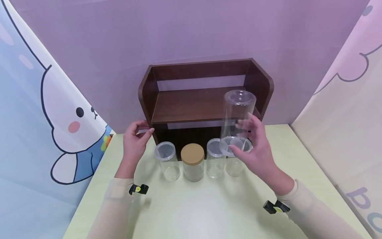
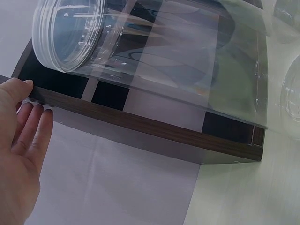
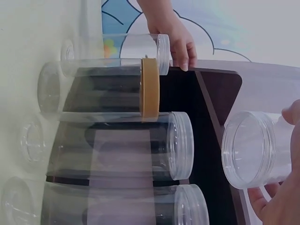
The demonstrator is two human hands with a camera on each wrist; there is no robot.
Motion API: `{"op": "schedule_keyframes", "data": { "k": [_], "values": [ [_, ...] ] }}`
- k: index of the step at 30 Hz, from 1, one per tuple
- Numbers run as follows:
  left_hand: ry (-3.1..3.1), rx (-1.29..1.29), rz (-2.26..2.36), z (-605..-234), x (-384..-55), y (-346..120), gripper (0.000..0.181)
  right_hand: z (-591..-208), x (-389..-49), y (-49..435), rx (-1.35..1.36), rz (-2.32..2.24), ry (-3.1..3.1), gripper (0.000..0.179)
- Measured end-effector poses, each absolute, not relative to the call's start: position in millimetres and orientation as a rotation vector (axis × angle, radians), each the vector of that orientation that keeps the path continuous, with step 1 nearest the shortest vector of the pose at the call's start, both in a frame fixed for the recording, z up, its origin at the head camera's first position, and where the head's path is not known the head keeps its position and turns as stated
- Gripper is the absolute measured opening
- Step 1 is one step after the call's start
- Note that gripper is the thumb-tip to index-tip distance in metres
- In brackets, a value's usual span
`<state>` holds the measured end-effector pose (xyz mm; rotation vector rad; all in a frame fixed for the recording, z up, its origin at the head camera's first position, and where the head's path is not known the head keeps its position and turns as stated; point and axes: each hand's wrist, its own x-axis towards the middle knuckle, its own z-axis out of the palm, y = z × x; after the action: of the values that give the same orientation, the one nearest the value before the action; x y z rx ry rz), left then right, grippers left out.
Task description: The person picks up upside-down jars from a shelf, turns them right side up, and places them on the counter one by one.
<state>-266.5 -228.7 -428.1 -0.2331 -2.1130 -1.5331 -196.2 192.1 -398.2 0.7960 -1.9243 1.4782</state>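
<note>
My left hand (image 1: pixel 133 146) pinches the left side panel of a dark brown two-tier wooden shelf (image 1: pixel 186 104), thumb on one face and fingers on the other. A clear jar (image 1: pixel 232 114) is in my right hand (image 1: pixel 262 156), gripped between thumb and fingers, upside down with its clear lid (image 3: pixel 248 150) facing down. It is held up in front of the shelf's right part. Below stand a clear-lidded jar (image 1: pixel 170 167), a jar with a tan lid (image 1: pixel 192 171), another clear-lidded jar (image 1: pixel 215 166) and a clear jar (image 1: pixel 234 167) partly covered by the held one.
The shelf stands at the back of a pale yellow-green table (image 1: pixel 191 212), against a purple cloth backdrop (image 1: pixel 191 30). Printed cloth walls, one with a rabbit (image 1: pixel 68 122), flank the table. The row of jars lines the shelf's front.
</note>
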Motion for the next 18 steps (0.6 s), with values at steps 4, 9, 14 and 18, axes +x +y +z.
{"op": "schedule_keyframes", "data": {
  "k": [4, 9, 14, 18],
  "values": [
    [-2.108, -0.237, -1.535, -428.2, -266.7, -228.4, 0.035, -404.3, -193.5, 191.3, 0.861, 1.513, -1.892, 0.110],
    [-2.100, -0.250, -1.541, -428.2, -266.8, -228.0, 0.033, -410.4, -189.4, 189.3, 0.886, 1.532, -1.888, 0.111],
    [-2.099, -0.254, -1.541, -428.7, -266.7, -228.0, 0.033, -417.2, -183.9, 187.3, 0.900, 1.524, -1.906, 0.109],
    [-2.086, -0.261, -1.546, -429.4, -267.1, -228.3, 0.033, -422.2, -177.6, 185.0, 0.913, 1.505, -1.925, 0.110]
  ]
}}
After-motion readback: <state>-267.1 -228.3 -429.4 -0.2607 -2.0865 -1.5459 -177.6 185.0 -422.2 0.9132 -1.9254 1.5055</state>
